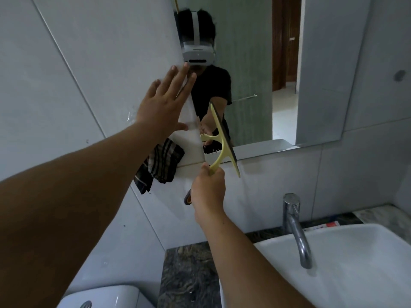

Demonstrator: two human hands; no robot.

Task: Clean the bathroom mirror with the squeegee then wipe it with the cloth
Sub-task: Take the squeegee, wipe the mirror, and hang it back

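My right grip (209,185) clamps the squeegee (222,138), blade running up-left against the mirror (289,74); left hand (164,103) lies flat, fingers straight.

Chrome tap (294,227) stood over white basin (347,263), lower right. Dark marbled counter (189,276) ran round basin & along wall. Small red-and-white pkg (327,225) lay flat on counter behind tap; print too small to read. White toilet cistern (104,296) w/ chrome flush btn (85,304) at bottom left. Pale grey wall tiles (66,63) all round; one dark round mark (399,75) on tile, far right.
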